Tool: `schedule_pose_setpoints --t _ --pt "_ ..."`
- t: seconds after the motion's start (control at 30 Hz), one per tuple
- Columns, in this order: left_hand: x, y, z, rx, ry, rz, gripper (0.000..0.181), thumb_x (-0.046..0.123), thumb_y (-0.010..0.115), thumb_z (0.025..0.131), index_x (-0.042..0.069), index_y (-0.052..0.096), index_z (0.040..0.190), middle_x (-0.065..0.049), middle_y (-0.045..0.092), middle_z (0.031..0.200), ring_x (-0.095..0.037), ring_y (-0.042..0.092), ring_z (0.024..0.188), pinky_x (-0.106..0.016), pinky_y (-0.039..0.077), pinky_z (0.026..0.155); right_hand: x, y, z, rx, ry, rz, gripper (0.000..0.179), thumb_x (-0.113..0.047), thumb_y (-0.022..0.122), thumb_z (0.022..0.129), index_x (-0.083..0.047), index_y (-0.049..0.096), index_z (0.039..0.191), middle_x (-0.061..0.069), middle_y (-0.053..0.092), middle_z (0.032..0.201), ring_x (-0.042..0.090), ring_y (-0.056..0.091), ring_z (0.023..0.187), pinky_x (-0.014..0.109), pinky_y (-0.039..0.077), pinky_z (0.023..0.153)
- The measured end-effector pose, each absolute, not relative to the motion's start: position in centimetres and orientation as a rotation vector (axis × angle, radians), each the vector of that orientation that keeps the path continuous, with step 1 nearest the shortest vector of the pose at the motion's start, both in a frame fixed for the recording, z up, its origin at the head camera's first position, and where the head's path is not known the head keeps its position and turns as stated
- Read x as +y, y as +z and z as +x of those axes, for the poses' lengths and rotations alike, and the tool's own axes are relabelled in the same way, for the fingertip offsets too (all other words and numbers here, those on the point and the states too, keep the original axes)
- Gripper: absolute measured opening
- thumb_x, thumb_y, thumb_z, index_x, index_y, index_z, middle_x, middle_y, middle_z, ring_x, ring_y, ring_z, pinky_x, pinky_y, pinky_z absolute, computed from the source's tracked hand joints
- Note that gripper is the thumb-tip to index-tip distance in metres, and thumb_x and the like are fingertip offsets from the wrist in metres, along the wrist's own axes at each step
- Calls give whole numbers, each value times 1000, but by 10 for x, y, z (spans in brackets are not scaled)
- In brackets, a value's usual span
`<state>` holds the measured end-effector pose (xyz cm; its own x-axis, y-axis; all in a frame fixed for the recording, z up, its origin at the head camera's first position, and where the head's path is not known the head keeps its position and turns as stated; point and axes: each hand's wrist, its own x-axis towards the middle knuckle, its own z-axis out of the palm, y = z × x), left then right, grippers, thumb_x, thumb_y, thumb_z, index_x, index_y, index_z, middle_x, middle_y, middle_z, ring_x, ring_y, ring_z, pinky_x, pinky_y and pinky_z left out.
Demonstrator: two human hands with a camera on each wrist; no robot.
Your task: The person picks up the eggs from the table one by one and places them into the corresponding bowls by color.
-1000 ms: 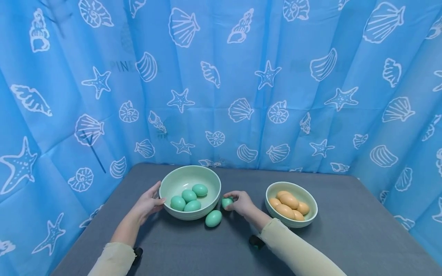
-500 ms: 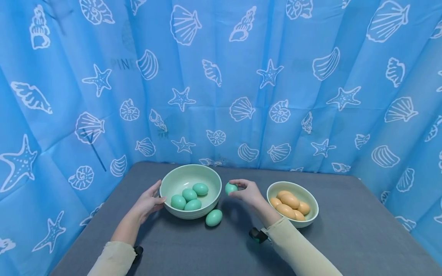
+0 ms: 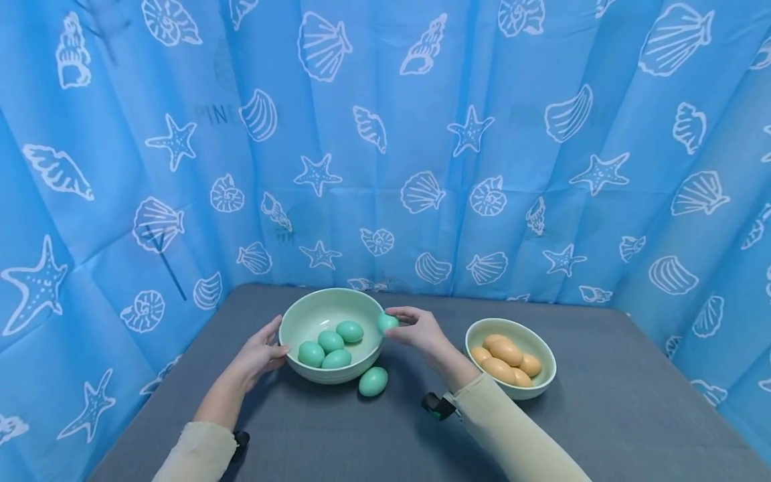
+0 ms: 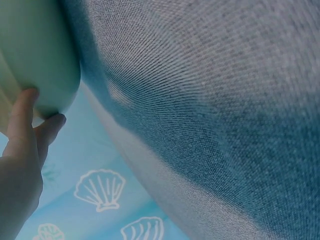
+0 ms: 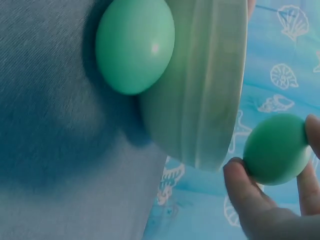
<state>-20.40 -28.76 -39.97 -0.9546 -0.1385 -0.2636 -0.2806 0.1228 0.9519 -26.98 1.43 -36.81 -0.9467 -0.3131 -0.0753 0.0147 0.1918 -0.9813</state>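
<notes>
A large pale green bowl (image 3: 328, 376) stands at the table's left with several green eggs (image 3: 330, 341) inside. My left hand (image 3: 255, 358) rests against its left side, fingers and thumb spread along the outer wall; in the left wrist view two digits touch that wall. My right hand (image 3: 421, 331) pinches a green egg (image 3: 387, 323) between thumb and fingertips at the bowl's right rim. From the right wrist view, this held egg (image 5: 276, 149) is just beyond the rim, apart from the wall. Another green egg (image 3: 373, 381) lies on the table against the bowl's front right.
A smaller pale green bowl (image 3: 545, 381) holding several orange-tan eggs (image 3: 504, 350) stands to the right of my right hand. Grey cloth covers the table (image 3: 337, 435). A blue curtain (image 3: 385, 161) printed with shells hangs behind it.
My right hand has lifted the green egg off the table and carried it up and left to the large bowl's rim. The left hand has stayed at the bowl.
</notes>
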Motion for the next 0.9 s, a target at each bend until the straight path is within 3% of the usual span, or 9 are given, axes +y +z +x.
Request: schedule_pose_setpoints --t 0.53,0.9 --pt "-290 -397 -204 2276 1987 -403 77 -1 50 102 9 3 162 -20 -7 167 -46 7 151 -57 33 115 -28 -362 -282 2054 -1873 -307 46 -2 70 92 -2 60 137 25 52 143 39 55 129 50 49 106" --pt "-288 -404 -202 2298 1994 -408 76 -1 51 101 8 6 162 -21 -5 167 -47 9 151 -57 34 115 -62 -378 -282 2010 -1955 -283 42 -5 69 94 -2 61 135 23 54 139 38 55 128 49 50 103"
